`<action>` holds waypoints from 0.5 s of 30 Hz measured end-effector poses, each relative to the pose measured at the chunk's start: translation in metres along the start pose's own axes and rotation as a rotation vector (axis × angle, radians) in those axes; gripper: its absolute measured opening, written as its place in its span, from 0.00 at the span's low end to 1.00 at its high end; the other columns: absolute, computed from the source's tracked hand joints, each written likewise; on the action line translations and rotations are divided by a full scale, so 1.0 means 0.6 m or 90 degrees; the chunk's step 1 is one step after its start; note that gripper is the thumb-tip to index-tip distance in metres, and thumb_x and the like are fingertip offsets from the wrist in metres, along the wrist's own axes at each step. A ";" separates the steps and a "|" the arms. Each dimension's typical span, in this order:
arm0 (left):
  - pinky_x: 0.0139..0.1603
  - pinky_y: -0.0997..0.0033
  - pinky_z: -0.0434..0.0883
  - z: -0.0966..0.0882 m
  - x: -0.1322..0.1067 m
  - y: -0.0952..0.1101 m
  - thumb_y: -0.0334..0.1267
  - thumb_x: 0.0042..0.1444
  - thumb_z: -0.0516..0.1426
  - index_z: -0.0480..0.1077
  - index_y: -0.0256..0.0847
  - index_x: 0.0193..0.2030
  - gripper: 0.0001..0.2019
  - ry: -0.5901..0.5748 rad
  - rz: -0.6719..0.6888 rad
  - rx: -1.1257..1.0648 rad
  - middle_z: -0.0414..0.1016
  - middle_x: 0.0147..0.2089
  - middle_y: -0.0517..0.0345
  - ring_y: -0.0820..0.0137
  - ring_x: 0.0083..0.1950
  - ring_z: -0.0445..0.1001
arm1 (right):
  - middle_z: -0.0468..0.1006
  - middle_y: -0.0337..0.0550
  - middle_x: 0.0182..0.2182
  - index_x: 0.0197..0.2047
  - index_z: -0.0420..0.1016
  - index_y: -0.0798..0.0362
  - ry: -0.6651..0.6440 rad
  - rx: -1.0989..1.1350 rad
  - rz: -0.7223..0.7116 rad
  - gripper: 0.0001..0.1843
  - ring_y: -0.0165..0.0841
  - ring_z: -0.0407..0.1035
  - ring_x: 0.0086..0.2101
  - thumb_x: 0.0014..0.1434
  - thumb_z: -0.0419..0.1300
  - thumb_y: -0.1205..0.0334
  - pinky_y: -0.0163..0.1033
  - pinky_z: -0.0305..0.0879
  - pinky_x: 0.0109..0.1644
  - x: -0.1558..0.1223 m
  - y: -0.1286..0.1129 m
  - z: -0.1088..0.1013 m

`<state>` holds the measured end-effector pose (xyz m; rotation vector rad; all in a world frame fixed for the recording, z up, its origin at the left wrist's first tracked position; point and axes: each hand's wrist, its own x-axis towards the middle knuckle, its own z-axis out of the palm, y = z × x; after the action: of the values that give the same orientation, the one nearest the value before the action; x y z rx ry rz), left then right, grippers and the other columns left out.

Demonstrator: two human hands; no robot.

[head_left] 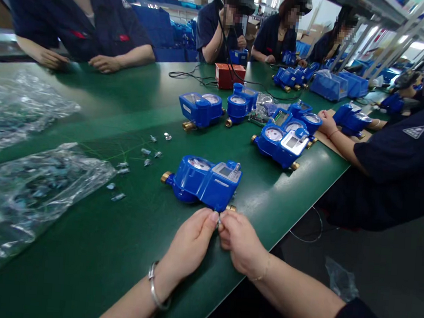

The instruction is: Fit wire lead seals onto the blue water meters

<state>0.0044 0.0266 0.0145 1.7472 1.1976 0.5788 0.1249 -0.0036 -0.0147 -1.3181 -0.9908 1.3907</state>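
A blue water meter (206,180) with a round dial, a small display and brass pipe ends lies on the green table right in front of my hands. My left hand (193,238) is closed, its thumb and fingers pinched at the meter's near end. Close against it, my right hand (238,239) is pinched as well, fingertips almost meeting the left ones. Between the fingertips shows a tiny pale bit, too small to name. Several small grey-blue seals (123,167) with thin green wires lie to the left of the meter.
Clear plastic bags (32,199) of seals cover the table's left side. More blue meters (283,140) stand to the right and behind, near a red box (229,76) with black cables. Blue bins (330,85) sit farther back. Co-workers sit along the far side and at right.
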 end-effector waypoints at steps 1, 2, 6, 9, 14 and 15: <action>0.38 0.71 0.63 -0.003 0.002 0.001 0.46 0.58 0.47 0.64 0.40 0.28 0.15 -0.009 -0.008 -0.011 0.67 0.30 0.58 0.68 0.34 0.65 | 0.58 0.33 0.18 0.24 0.58 0.51 0.008 -0.036 -0.017 0.15 0.28 0.54 0.20 0.62 0.44 0.59 0.34 0.52 0.26 -0.003 0.001 0.001; 0.39 0.71 0.63 -0.006 0.004 0.001 0.47 0.58 0.47 0.65 0.40 0.28 0.15 -0.021 -0.021 -0.034 0.68 0.31 0.58 0.67 0.35 0.65 | 0.61 0.35 0.20 0.26 0.60 0.51 0.026 -0.125 -0.072 0.14 0.29 0.57 0.23 0.62 0.44 0.59 0.35 0.54 0.28 -0.006 0.002 -0.001; 0.33 0.73 0.61 -0.013 0.011 -0.002 0.49 0.55 0.50 0.66 0.38 0.26 0.17 -0.085 -0.111 -0.209 0.65 0.26 0.61 0.71 0.29 0.60 | 0.70 0.47 0.32 0.40 0.64 0.56 0.107 -0.606 -0.446 0.11 0.36 0.62 0.34 0.63 0.45 0.60 0.42 0.58 0.38 -0.010 0.011 -0.021; 0.28 0.75 0.57 -0.015 0.011 0.001 0.50 0.53 0.54 0.63 0.38 0.24 0.17 -0.097 -0.167 -0.322 0.58 0.21 0.66 0.75 0.24 0.53 | 0.69 0.45 0.29 0.38 0.66 0.55 0.093 -0.792 -0.603 0.09 0.36 0.60 0.30 0.62 0.46 0.64 0.42 0.56 0.34 0.002 0.013 -0.035; 0.34 0.75 0.62 -0.015 0.008 0.001 0.48 0.54 0.54 0.67 0.37 0.27 0.15 -0.064 -0.167 -0.344 0.65 0.25 0.62 0.73 0.29 0.60 | 0.68 0.44 0.26 0.31 0.65 0.54 0.057 -0.731 -0.580 0.11 0.35 0.60 0.29 0.61 0.45 0.66 0.41 0.54 0.34 0.019 0.010 -0.028; 0.37 0.74 0.63 -0.014 0.008 -0.001 0.47 0.55 0.54 0.69 0.37 0.30 0.14 -0.062 -0.155 -0.332 0.68 0.28 0.60 0.71 0.33 0.63 | 0.68 0.43 0.25 0.30 0.65 0.54 0.054 -0.662 -0.529 0.12 0.34 0.61 0.28 0.61 0.44 0.66 0.40 0.54 0.33 0.017 0.009 -0.021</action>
<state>-0.0005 0.0345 0.0176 1.1604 1.0546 0.5883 0.1372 0.0048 -0.0233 -1.3428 -2.0267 0.1251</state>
